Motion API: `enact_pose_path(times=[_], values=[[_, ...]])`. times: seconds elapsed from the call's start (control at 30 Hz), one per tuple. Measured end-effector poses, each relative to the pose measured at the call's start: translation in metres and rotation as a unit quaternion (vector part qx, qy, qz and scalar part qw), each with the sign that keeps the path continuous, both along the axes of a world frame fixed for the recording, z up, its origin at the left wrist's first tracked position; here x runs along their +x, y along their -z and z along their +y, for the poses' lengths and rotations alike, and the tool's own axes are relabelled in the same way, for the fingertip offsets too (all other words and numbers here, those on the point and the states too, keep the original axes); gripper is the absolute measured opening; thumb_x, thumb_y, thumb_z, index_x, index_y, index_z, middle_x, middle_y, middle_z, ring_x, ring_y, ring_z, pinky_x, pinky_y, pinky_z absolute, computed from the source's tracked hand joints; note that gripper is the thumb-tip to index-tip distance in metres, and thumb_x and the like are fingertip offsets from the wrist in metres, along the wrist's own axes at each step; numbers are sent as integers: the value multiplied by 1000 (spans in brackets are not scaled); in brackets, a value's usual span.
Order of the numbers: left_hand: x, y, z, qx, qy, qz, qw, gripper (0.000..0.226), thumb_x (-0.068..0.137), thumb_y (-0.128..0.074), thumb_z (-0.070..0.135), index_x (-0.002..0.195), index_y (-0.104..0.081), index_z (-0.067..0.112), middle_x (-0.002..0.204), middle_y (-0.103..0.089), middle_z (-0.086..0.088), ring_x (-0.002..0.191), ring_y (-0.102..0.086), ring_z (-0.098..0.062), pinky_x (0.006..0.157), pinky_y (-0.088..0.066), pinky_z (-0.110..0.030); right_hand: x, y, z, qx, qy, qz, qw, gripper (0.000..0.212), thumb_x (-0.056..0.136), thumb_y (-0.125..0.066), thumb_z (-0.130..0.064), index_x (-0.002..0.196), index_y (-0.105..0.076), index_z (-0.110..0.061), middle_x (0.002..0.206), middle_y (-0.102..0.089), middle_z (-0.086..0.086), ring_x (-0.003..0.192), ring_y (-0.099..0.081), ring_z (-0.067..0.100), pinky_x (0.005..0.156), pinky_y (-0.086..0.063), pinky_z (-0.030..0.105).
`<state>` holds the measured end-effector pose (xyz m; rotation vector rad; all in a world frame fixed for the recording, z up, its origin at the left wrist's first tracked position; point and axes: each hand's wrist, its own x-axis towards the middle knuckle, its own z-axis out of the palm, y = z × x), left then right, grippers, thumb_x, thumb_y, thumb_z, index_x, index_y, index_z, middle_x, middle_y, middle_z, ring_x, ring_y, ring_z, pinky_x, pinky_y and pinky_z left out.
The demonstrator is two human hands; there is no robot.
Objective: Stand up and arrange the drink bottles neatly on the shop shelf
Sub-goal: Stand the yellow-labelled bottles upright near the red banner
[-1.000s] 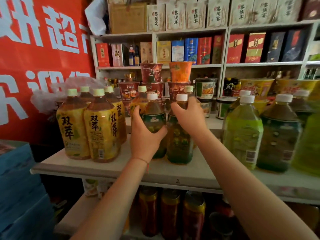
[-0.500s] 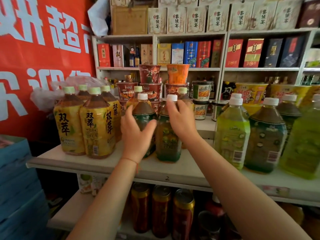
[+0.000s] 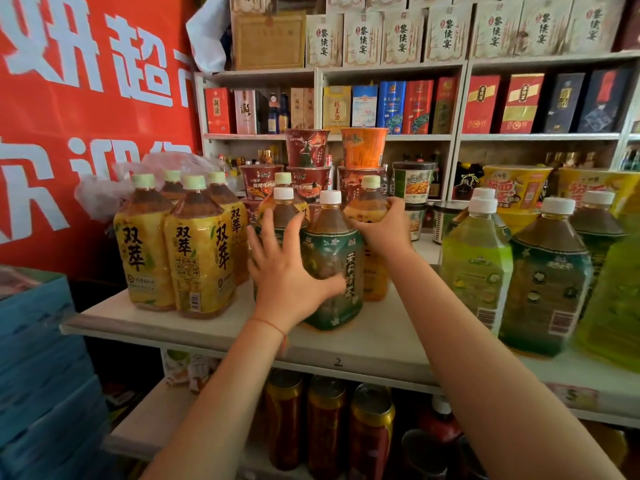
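Since half a second ago, the right hand (image 3: 382, 230) has moved off the green-label bottle (image 3: 332, 261) to clamp a yellow-label bottle (image 3: 370, 237) at its 2 o'clock; left hand (image 3: 284, 271), fingers spread, presses the green bottle, upright mid-shelf (image 3: 214, 327)

head cam | faces forward, slightly down | close to shelf (image 3: 214, 336)

Both bare forearms rise from the bottom edge toward frame centre, left hand (image 3: 287, 275) with fingers spread, right hand (image 3: 384, 230) higher with fingers curled.
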<state>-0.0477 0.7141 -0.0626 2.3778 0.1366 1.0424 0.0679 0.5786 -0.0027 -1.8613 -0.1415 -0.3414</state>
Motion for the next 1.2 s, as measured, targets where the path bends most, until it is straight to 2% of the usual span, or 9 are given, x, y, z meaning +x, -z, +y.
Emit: enact_pose_path(times=[0.07, 0.17, 0.33, 0.47, 0.53, 0.73, 0.87, 1.07, 1.2], values=[[-4, 0, 10, -22, 34, 0, 999, 119, 55, -70, 70, 156, -16, 40, 169, 9, 7, 155, 11, -31, 122, -10, -64, 1, 2, -1, -48, 23, -6, 999, 92, 76, -88, -30, 148, -32, -21, 144, -46, 13, 131, -48, 33, 107, -45, 54], [-7, 3, 9, -64, 42, -10, 997, 126, 59, -82, 67, 158, -8, 41, 169, 13, 5, 155, 12, -29, 124, -8, -61, -3, 2, -1, -109, 63, -10, 992, 83, 77, -86, -34, 141, -36, -19, 144, -43, 16, 133, -42, 35, 108, -42, 55], [-9, 7, 4, -168, 46, 15, 985, 137, 58, -85, 67, 157, 8, 46, 168, 22, 2, 156, 12, -28, 124, -11, -59, -13, 0, -2, -76, 34, -27, 996, 75, 77, -87, -36, 134, -41, -18, 135, -54, 14, 122, -56, 34, 98, -52, 53], [-12, 13, 7, -196, 58, 18, 979, 139, 57, -86, 67, 154, 11, 50, 169, 15, -1, 157, 4, -28, 124, -14, -60, -36, 6, -9, -67, 67, -83, 992, 78, 82, -82, -36, 145, -38, -26, 140, -44, 11, 130, -44, 30, 104, -46, 47], [-12, 12, 9, -200, 65, 14, 978, 140, 54, -86, 70, 154, 11, 52, 169, 9, -1, 157, -1, -28, 124, -16, -60, -53, 5, -12, -88, 90, -134, 983, 77, 84, -80, -41, 147, -38, -32, 138, -41, 10, 131, -38, 30, 106, -44, 47], [-18, 1, 17, -223, 99, 46, 969, 142, 50, -79, 69, 158, 10, 45, 168, -2, -5, 155, -10, -28, 122, -19, -57, -98, -22, -30, -137, 135, -243, 951, 69, 82, -72, -53, 142, -45, -35, 127, -47, 7, 120, -48, 30, 99, -46, 45], [-11, 2, 20, -220, 129, 71, 964, 142, 53, -79, 70, 157, 13, 46, 170, 0, -1, 156, -7, -26, 123, -17, -59, -121, -38, -44, -109, 121, -257, 953, 73, 78, -71, -59, 143, -44, -39, 123, -48, 1, 116, -52, 25, 94, -51, 46], [8, 11, 4, -219, 169, 72, 958, 144, 45, -77, 90, 154, 10, 53, 170, -8, 4, 156, -10, -22, 122, -20, -63, -142, -42, -53, -60, 22, -257, 964, 73, 77, -75, -58, 141, -45, -41, 117, -46, -7, 105, -52, 14, 84, -50, 33], [25, 8, -16, -187, 181, 77, 963, 136, 57, -80, 74, 156, 10, 48, 169, -11, -3, 155, -11, -22, 123, -18, -61, -140, -32, -57, -47, 5, -255, 966, 73, 77, -76, -57, 142, -46, -41, 121, -47, -6, 108, -53, 15, 85, -49, 31]])
